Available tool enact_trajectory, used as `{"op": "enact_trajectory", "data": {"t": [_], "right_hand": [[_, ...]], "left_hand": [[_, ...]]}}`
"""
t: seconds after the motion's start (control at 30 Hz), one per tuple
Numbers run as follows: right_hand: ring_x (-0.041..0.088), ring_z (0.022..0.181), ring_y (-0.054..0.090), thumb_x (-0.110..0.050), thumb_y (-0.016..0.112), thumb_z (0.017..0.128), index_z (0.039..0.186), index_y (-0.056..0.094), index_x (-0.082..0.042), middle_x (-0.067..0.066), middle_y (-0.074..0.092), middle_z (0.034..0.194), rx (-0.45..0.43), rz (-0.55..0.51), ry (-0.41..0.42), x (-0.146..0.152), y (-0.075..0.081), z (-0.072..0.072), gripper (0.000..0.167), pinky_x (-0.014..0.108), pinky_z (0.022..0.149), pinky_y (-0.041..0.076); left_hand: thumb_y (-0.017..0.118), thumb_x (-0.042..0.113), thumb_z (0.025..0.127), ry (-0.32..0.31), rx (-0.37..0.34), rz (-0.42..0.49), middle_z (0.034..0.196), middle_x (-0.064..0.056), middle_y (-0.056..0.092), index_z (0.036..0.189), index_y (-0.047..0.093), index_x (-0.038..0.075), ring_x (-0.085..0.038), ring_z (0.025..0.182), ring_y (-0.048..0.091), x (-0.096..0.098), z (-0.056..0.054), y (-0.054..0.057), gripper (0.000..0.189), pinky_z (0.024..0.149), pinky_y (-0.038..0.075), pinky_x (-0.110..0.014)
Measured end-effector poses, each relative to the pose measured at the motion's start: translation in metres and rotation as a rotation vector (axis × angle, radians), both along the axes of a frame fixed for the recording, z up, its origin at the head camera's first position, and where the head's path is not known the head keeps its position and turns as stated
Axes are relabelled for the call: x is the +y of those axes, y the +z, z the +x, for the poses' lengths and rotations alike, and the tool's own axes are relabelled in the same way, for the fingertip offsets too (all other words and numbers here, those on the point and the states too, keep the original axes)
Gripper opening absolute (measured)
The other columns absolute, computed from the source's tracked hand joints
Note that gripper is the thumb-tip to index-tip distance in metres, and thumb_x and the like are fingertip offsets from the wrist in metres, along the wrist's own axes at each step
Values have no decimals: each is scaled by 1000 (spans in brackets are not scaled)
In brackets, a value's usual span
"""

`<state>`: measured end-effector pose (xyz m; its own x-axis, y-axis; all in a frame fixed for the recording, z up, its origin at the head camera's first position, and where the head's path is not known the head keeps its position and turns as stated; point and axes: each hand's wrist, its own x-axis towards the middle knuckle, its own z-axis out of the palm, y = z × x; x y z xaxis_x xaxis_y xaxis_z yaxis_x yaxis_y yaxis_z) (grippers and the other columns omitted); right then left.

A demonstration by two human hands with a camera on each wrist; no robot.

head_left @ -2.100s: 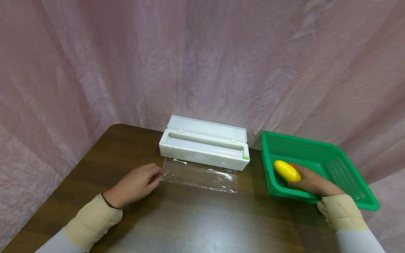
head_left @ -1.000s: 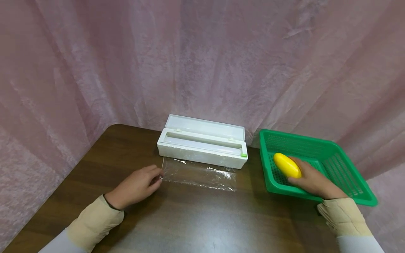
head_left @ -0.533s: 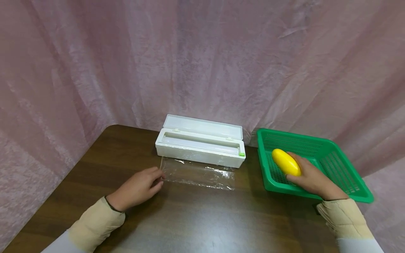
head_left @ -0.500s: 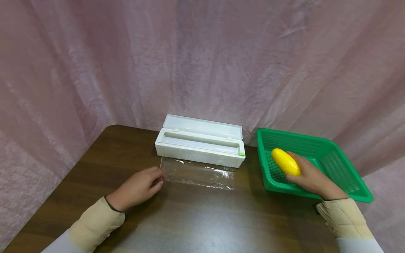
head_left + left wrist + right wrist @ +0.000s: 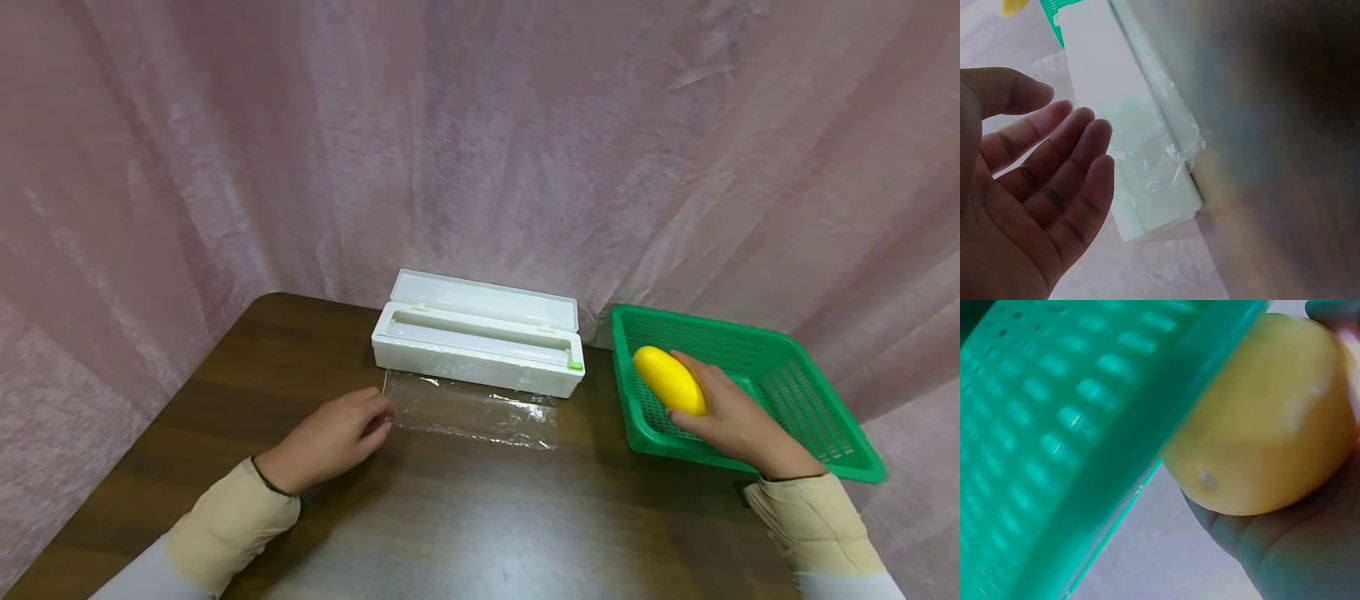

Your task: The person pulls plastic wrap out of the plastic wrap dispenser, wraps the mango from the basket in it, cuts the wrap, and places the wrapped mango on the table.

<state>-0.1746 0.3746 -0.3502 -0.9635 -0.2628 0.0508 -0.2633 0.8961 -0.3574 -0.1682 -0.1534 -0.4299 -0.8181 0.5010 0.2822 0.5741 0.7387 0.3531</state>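
My right hand (image 5: 738, 421) grips a smooth, elongated yellow fruit (image 5: 666, 379) over the left side of a green plastic basket (image 5: 633, 417). In the right wrist view the yellow fruit (image 5: 1266, 419) sits in the palm beside the basket wall (image 5: 1141, 406), a small pale spot at its end. My left hand (image 5: 330, 437) rests low by the left corner of a clear plastic wrap sheet (image 5: 472, 412). The left wrist view shows that hand (image 5: 1041, 169) with fingers loosely bent and the thumb apart from them. The wrap runs out of a white wrap dispenser box (image 5: 472, 362), lid raised.
A brown wooden table (image 5: 465, 533) bears everything. Behind it hangs a pink curtain (image 5: 487, 150), close to the box and basket. A small green slider (image 5: 575, 366) sits at the dispenser's right end.
My right hand has lifted the yellow fruit from the basket's inside and shifted it slightly left. My left hand has stayed nearly still by the wrap's corner.
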Motion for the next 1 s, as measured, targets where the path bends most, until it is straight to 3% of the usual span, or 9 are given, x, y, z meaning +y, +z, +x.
{"op": "enact_trajectory", "data": {"t": [0.27,0.63,1.0], "right_hand": [[27,91,52,-32,72,93,161,23,-14,21,48,132,37,-16,29,-14,1,1,86,36,71,47],[25,97,53,-33,79,88,159,29,-16,16,51,132,159,-38,90,-46,3,8,88,38,75,49],[23,99,53,-32,82,85,158,32,-18,13,53,134,217,-39,143,-73,5,15,90,39,77,51]], "left_hand": [[69,13,93,-17,32,6,85,10,56,98,68,13,-2,74,50,4,-4,6,5,66,46,-23],[67,12,92,-26,89,21,85,9,55,97,67,16,-3,74,51,13,-9,15,7,66,46,-22],[67,16,94,-36,75,30,95,5,63,109,68,13,-11,83,61,27,-13,22,15,72,51,-27]]}}
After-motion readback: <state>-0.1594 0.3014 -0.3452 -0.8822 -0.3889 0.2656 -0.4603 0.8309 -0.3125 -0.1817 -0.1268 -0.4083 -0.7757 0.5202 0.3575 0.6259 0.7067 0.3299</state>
